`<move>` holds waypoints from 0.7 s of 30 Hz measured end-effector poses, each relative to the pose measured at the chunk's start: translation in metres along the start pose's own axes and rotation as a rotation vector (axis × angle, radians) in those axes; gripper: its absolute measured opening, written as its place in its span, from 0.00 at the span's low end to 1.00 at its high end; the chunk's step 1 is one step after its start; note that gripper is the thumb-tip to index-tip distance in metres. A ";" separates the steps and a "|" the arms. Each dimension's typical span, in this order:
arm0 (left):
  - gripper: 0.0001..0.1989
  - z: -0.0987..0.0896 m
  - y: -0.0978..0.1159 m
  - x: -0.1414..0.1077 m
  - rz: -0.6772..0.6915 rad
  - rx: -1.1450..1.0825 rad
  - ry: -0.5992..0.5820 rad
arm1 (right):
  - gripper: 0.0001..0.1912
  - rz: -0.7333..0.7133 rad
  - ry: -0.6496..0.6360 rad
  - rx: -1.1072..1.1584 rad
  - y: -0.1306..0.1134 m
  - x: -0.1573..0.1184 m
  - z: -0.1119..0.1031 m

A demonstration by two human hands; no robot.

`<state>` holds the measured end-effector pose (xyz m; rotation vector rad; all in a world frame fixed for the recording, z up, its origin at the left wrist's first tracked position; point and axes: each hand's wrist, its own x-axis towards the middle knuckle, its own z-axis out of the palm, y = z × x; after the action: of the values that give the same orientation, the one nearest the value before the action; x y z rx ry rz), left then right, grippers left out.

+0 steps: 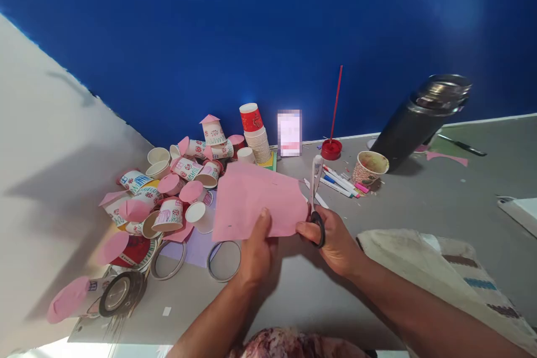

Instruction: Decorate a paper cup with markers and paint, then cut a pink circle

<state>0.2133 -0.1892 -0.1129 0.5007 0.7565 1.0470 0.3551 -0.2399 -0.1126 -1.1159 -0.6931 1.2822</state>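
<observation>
A sheet of pink paper (251, 196) is held up over the front of the table. My left hand (259, 251) grips its lower edge, thumb on top and fingers hidden beneath. In my right hand (335, 240) is a pair of scissors (317, 196), its black handle around my fingers and its blades pointing up and away. The scissors are at the paper's right edge, which is cut in a curve. My right thumb lies by the paper's lower right corner. To the left lie several decorated paper cups (170, 214), many with pink paper cone tops.
Behind the paper rises a stack of paper cups (257, 142), beside a blurred bright screen (289, 133). Markers (338, 180), a patterned cup (369, 168) and a dark flask (413, 123) stand or lie right. A cloth (415, 268) is near my right forearm; tape rings (224, 262) lie left.
</observation>
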 end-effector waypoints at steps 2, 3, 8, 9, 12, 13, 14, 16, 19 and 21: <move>0.23 0.006 0.013 0.003 0.020 -0.025 0.006 | 0.29 0.006 -0.068 -0.030 0.001 0.002 -0.004; 0.23 0.007 0.019 0.003 0.017 -0.043 0.000 | 0.31 0.005 -0.105 -0.037 0.002 0.002 -0.006; 0.24 0.003 0.034 0.007 -0.029 -0.180 0.016 | 0.37 0.134 -0.236 -0.111 0.006 0.002 -0.010; 0.24 0.003 0.035 0.009 -0.023 -0.197 0.033 | 0.37 0.177 -0.257 -0.129 0.007 0.001 -0.009; 0.24 0.003 0.035 0.012 -0.023 -0.237 0.096 | 0.37 0.260 -0.301 -0.173 0.010 0.001 -0.008; 0.24 0.003 0.035 0.013 -0.035 -0.249 0.112 | 0.37 0.271 -0.312 -0.185 0.011 0.001 -0.007; 0.24 0.004 0.034 0.014 -0.047 -0.260 0.124 | 0.37 0.278 -0.320 -0.194 0.012 0.002 -0.008; 0.24 0.004 0.034 0.014 -0.063 -0.281 0.139 | 0.37 0.286 -0.323 -0.207 0.012 0.003 -0.008; 0.24 0.003 0.034 0.014 -0.072 -0.296 0.163 | 0.37 0.304 -0.309 -0.222 0.010 0.006 -0.009; 0.24 0.003 0.034 0.014 -0.067 -0.294 0.177 | 0.37 0.317 -0.302 -0.228 0.009 0.007 -0.009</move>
<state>0.2003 -0.1621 -0.0918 0.1312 0.7532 1.1271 0.3615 -0.2359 -0.1249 -1.2657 -0.9309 1.6967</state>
